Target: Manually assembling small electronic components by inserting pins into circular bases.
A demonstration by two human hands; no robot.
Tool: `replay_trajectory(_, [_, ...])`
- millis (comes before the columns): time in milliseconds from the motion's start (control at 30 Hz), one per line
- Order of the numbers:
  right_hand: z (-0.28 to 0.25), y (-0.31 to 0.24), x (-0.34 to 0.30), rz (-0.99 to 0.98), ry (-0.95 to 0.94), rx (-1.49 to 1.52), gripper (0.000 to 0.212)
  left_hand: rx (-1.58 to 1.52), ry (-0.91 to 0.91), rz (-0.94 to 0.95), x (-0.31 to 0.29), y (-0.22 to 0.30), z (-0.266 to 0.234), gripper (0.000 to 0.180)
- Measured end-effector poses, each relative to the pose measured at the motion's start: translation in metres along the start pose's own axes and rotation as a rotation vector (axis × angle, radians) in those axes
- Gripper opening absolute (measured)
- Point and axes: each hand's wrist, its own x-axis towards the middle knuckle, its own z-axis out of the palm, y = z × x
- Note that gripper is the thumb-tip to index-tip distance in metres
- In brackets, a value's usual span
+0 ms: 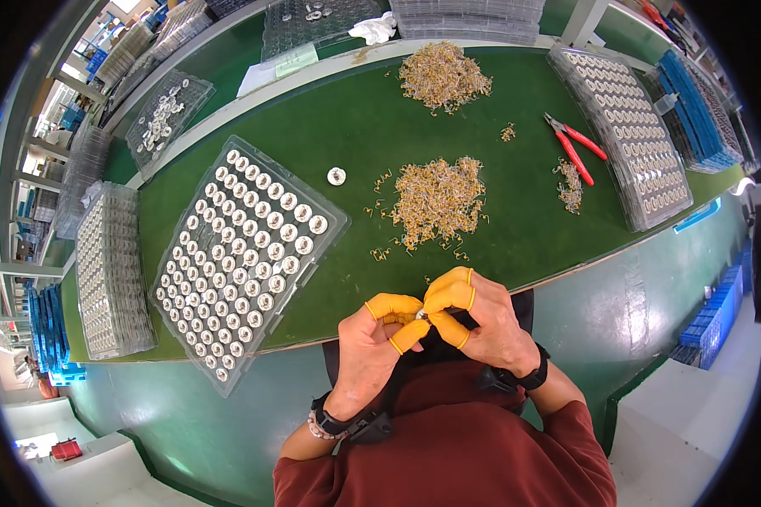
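Observation:
My left hand and my right hand meet at the table's front edge, with yellow finger cots on the thumbs and some fingers. Between the fingertips shows a small whitish, shiny part, mostly covered; my left fingers pinch it. The right thumb and forefinger are pressed together against it, and whatever else they hold is hidden. Just beyond my hands lies a heap of small bent metal pieces, yellowish and silver. One white round part lies alone beside a clear tray with rows of similar round parts.
A second heap of bent pieces lies at the back. Red-handled cutting pliers rest at the right, next to a small pile. Stacked filled trays stand on the left and right, with a blue stack beyond.

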Motion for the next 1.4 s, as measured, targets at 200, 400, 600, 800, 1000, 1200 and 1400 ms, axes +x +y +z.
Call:
replay_trajectory(200, [-0.003,-0.011,0.002,0.139,-0.058,0.062,0.025,0.293,0.043,0.189,-0.001,-0.003,0.002,0.019])
replay_trajectory(400, [0.0,-0.016,0.001,0.143,0.019,0.053,0.025,0.339,0.062,0.274,-0.002,-0.006,0.004,0.019])
replay_trajectory(600, [-0.012,-0.005,0.003,0.189,0.114,0.105,0.025,-0.012,0.037,0.063,0.001,0.008,-0.016,0.019])
replay_trajectory(800, [-0.006,0.003,0.015,0.097,0.068,-0.42,0.019,0.145,0.277,0.163,-0.015,0.048,-0.058,0.017])
replay_trajectory(1000, [0.005,-0.001,0.01,0.096,-0.047,-0.583,0.017,0.377,0.558,0.273,-0.014,0.07,-0.109,0.018])
replay_trajectory(1200, [0.002,0.0,0.007,0.088,-0.108,-0.616,0.015,0.593,0.737,0.21,-0.003,0.102,-0.179,0.015])
replay_trajectory(1400, [0.0,-0.005,0.013,0.092,-0.13,-0.616,0.014,0.957,0.83,0.264,0.032,0.121,-0.215,0.017])
